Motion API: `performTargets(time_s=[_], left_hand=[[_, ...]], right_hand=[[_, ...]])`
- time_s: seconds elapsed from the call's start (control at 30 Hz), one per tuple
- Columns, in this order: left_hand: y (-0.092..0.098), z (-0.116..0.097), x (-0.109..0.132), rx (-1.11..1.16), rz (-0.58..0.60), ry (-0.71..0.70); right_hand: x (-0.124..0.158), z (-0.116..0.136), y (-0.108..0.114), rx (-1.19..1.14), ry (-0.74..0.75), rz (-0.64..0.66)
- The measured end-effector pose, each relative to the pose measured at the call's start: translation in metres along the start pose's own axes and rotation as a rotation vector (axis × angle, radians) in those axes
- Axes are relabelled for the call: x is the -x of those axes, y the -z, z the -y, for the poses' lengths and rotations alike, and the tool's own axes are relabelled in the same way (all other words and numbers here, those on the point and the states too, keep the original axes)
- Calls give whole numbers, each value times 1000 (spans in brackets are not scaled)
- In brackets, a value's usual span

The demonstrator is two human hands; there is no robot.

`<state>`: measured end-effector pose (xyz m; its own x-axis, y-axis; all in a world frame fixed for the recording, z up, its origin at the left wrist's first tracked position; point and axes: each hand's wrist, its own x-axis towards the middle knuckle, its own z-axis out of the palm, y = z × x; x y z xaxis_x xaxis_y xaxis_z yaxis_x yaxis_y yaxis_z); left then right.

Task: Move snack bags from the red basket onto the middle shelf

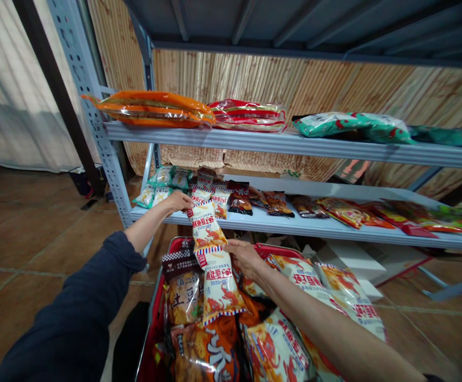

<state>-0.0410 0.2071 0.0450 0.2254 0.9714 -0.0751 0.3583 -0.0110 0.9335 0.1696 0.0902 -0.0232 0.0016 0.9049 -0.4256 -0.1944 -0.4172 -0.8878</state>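
Observation:
My left hand [180, 201] grips the top left corner of a white and orange snack bag [207, 225], just in front of the lower shelf's edge. My right hand [241, 254] is closed at that bag's lower right corner. Directly below hangs or lies a second matching snack bag [221, 284]; whether the two are joined, I cannot tell. Beneath is a red basket [155, 313] filled with snack bags, among them a brown potato chip bag [183, 292] and an orange and black bag [207, 353]. More white and orange bags [278, 345] lie under my right forearm.
On the lower shelf [262, 225] stand green and white bags [163, 183], matching white bags [220, 199], dark bags [238, 197] and colourful flat packs [346, 212]. The upper shelf [250, 139] carries large orange [155, 109], red and green packs. A perforated post [91, 95] rises at left.

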Motion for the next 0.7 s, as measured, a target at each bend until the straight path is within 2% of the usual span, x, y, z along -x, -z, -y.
performTargets(time_s=[0.13, 0.33, 0.4, 0.53, 0.7], left_hand=[[-2, -3, 5, -19, -1, -29], [4, -7, 11, 88, 119, 3], [5, -7, 12, 19, 120, -12], [1, -9, 11, -194, -28, -80], [-7, -8, 9, -259, -228, -185]], right_hand=[[4, 2, -1, -32, 10, -25], [5, 3, 1, -43, 16, -50], [4, 3, 1, -36, 12, -50], [2, 1, 0, -48, 13, -33], [0, -1, -3, -54, 22, 43]])
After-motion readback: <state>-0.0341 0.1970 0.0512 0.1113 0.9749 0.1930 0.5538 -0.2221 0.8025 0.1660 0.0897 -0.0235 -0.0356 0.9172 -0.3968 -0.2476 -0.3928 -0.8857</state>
